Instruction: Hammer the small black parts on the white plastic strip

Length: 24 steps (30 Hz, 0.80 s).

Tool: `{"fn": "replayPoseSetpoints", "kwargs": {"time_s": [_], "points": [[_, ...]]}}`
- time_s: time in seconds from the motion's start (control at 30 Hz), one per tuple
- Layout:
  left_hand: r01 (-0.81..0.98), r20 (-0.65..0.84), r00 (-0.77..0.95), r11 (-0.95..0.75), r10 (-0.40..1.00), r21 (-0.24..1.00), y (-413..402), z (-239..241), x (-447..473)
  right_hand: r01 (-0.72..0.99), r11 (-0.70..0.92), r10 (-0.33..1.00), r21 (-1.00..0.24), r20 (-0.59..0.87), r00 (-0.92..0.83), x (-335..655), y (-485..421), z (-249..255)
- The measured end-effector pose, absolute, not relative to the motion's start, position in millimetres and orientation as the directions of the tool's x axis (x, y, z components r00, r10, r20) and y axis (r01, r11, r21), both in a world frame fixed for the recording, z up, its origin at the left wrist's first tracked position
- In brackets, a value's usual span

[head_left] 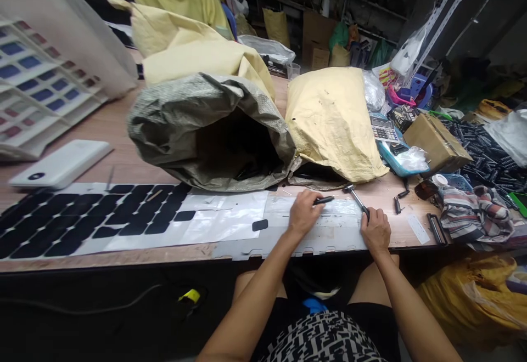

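Black rod-like piece [324,200] pinched in the left hand [303,211] in the head view, fingers curled closed on it, just in front of two big sacks [333,120]. Right hand [376,229] wrapped fully round the dark grip of one small hammer [357,200], metal head pointing forward and left. Both forearms [255,301] stretched forward, hands low and apart at the near side of the table [119,164]. Printed shirt [325,340] covered in repeated F-like letters. Can't read the black carton [403,115], too blurry tbh. Quick count: two small black pieces [397,205] right of the hammer, one calculator [383,129], one brown cardboard box [437,141].
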<state>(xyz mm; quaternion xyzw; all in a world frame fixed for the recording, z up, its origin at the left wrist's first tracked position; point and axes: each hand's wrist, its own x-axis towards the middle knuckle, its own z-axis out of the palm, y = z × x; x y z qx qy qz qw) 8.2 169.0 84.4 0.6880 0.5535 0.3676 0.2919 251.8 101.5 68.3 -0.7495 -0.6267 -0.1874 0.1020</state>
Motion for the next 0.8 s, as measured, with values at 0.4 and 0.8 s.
{"fn": "replayPoseSetpoints", "kwargs": {"time_s": [0.4,0.8], "points": [[0.591,0.113,0.247,-0.242,0.962,0.770,185.4,51.7,39.7,0.990,-0.134,0.916,-0.044,0.375,0.140,257.5,100.1,70.4],[0.557,0.134,0.214,-0.233,0.968,0.797,185.7,50.2,40.2,0.808,0.020,0.950,-0.589,0.263,0.168,235.0,49.2,92.0]]}}
